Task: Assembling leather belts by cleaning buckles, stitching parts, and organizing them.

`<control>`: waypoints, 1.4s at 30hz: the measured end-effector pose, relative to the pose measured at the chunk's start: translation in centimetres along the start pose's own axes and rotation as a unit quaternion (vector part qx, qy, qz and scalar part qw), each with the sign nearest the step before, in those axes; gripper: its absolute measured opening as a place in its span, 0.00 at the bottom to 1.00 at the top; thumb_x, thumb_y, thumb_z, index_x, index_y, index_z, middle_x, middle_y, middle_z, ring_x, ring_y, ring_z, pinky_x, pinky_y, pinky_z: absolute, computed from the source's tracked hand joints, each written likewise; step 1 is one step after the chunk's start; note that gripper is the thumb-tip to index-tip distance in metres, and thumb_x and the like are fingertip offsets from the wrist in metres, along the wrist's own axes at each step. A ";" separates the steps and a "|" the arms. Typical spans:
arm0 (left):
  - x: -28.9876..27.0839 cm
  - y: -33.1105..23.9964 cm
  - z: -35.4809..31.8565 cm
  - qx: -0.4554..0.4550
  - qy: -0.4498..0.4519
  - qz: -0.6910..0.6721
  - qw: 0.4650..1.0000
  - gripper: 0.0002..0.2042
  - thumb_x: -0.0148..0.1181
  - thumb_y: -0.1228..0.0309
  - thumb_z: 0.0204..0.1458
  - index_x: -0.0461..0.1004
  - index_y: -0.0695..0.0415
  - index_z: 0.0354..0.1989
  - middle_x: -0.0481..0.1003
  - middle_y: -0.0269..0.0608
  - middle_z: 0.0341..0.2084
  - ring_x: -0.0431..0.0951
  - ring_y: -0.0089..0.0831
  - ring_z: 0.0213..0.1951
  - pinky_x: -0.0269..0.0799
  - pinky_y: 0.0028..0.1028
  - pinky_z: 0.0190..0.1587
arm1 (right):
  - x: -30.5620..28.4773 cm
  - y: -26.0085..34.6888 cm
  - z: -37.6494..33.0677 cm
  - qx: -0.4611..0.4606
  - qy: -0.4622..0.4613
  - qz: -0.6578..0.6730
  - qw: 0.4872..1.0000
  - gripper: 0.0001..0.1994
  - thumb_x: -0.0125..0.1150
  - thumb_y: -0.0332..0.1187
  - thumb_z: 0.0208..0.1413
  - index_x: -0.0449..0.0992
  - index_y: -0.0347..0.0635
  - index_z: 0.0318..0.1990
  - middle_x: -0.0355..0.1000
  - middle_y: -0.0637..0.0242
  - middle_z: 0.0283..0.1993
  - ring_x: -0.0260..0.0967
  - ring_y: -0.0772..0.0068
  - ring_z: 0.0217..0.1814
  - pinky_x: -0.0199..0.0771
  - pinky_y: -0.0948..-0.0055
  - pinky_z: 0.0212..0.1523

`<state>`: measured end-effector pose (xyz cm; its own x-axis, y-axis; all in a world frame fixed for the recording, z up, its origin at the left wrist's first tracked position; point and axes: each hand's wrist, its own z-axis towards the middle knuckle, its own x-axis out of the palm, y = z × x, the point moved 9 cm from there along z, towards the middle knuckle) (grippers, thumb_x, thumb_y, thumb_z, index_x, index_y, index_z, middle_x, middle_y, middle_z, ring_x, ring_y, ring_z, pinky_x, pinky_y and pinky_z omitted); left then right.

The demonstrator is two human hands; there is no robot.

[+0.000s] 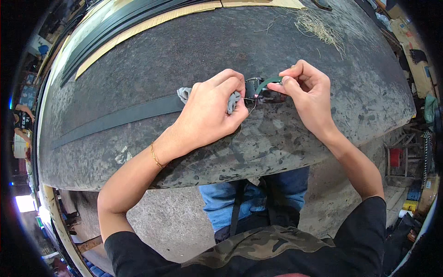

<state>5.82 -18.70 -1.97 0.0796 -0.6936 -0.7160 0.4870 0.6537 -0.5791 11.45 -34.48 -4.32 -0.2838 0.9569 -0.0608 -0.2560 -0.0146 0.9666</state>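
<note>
A long flat black strap (134,115), like a belt, lies across the dark work surface and runs under my left hand (207,108). That hand is closed, its fingers bunched around a crumpled grey cloth (233,102) beside the strap's end. My right hand (310,90) pinches a thin, curved dark green strip (266,84) between thumb and fingers. The strip's lower tip reaches a small pinkish bright spot just right of my left fingertips. Under it sits a dark, shiny piece (276,97), possibly a buckle, partly hidden. A fine thread (252,109) curls below my left fingertips.
A tangle of pale threads (318,28) lies at the far right of the worn black table (207,51). Long black strips (115,30) rest on cardboard (152,30) at the far left. Beyond the left edge is another person (23,120). A stool (400,157) stands at right.
</note>
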 end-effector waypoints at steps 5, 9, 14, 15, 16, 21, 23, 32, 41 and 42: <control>0.1 0.2 0.3 0.012 0.028 -0.026 0.999 0.05 0.56 0.78 0.45 0.69 0.65 0.30 0.74 0.45 0.36 0.77 0.39 0.37 0.72 0.31 0.43 | -0.3 -0.6 0.4 0.020 0.004 0.066 0.998 0.03 0.55 0.21 0.57 0.73 0.30 0.32 0.71 0.68 0.30 0.73 0.83 0.34 0.83 0.76 0.41; 0.0 2.4 0.6 -0.071 0.057 -0.152 0.984 0.03 0.54 0.77 0.54 0.70 0.64 0.34 0.73 0.36 0.37 0.71 0.22 0.39 0.68 0.26 0.46 | -0.6 -1.6 0.7 0.070 -0.012 0.149 0.986 0.04 0.54 0.21 0.58 0.73 0.29 0.33 0.66 0.71 0.29 0.66 0.86 0.29 0.86 0.70 0.43; -0.4 4.9 0.4 -0.166 -0.003 -0.324 0.931 0.05 0.56 0.73 0.60 0.73 0.62 0.37 0.73 0.34 0.41 0.70 0.19 0.44 0.66 0.21 0.48 | -0.7 -1.6 0.6 0.077 -0.024 0.165 0.983 0.05 0.53 0.23 0.59 0.74 0.30 0.33 0.62 0.73 0.27 0.61 0.87 0.26 0.86 0.67 0.42; -0.6 5.5 0.3 -0.170 -0.033 -0.349 0.921 0.05 0.57 0.72 0.60 0.73 0.61 0.38 0.74 0.34 0.40 0.70 0.19 0.43 0.66 0.20 0.47 | -0.7 -1.6 0.6 0.079 -0.023 0.170 0.982 0.05 0.53 0.23 0.59 0.74 0.30 0.33 0.61 0.73 0.26 0.61 0.87 0.26 0.86 0.66 0.42; -1.2 5.9 0.4 -0.174 -0.064 -0.373 0.909 0.06 0.57 0.71 0.60 0.74 0.61 0.39 0.74 0.34 0.39 0.71 0.19 0.42 0.67 0.20 0.46 | -0.7 -1.5 0.6 0.078 -0.021 0.173 0.982 0.05 0.53 0.23 0.59 0.74 0.30 0.33 0.61 0.73 0.26 0.61 0.87 0.26 0.86 0.66 0.42; -9.2 8.0 0.7 -0.182 -0.271 -0.166 0.930 0.08 0.60 0.67 0.58 0.78 0.61 0.35 0.76 0.32 0.26 0.74 0.18 0.24 0.71 0.21 0.29 | -0.8 -1.3 0.6 0.088 -0.023 0.202 0.975 0.05 0.53 0.23 0.60 0.74 0.30 0.35 0.60 0.73 0.26 0.59 0.87 0.24 0.85 0.62 0.46; -10.6 8.7 0.2 -0.206 -0.287 -0.132 0.926 0.09 0.60 0.67 0.58 0.78 0.61 0.34 0.77 0.33 0.25 0.75 0.19 0.23 0.71 0.22 0.28 | -0.9 -1.4 0.7 0.089 -0.020 0.207 0.974 0.05 0.52 0.23 0.60 0.73 0.30 0.36 0.60 0.73 0.25 0.58 0.87 0.24 0.85 0.62 0.46; -0.8 -3.2 -0.4 0.160 0.084 0.085 0.980 0.13 0.68 0.76 0.44 0.79 0.58 0.40 0.76 0.42 0.34 0.79 0.41 0.29 0.77 0.32 0.30 | -1.7 -2.2 1.0 0.116 -0.045 0.271 0.955 0.04 0.53 0.25 0.60 0.72 0.33 0.35 0.58 0.73 0.24 0.56 0.85 0.25 0.80 0.58 0.52; -1.5 -1.5 -0.4 0.131 0.090 0.196 0.968 0.04 0.65 0.76 0.44 0.78 0.62 0.28 0.76 0.43 0.26 0.79 0.42 0.28 0.75 0.35 0.30 | 0.2 -1.2 1.9 0.043 0.017 0.240 0.970 0.05 0.55 0.23 0.59 0.75 0.31 0.40 0.66 0.73 0.24 0.58 0.85 0.21 0.76 0.74 0.42; -1.4 -2.0 -0.3 0.133 0.092 0.193 0.968 0.04 0.65 0.76 0.44 0.78 0.62 0.28 0.76 0.43 0.26 0.79 0.42 0.28 0.75 0.35 0.30 | 0.3 -1.1 1.8 0.044 0.014 0.239 0.970 0.05 0.55 0.23 0.59 0.75 0.31 0.40 0.66 0.73 0.24 0.58 0.85 0.21 0.76 0.74 0.42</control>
<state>4.46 -18.90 0.04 0.1561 -0.3319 -0.9303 0.6601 0.7357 -0.1517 13.26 -33.63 -4.97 -0.3755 0.8393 0.3933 -0.0100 -0.4280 0.9037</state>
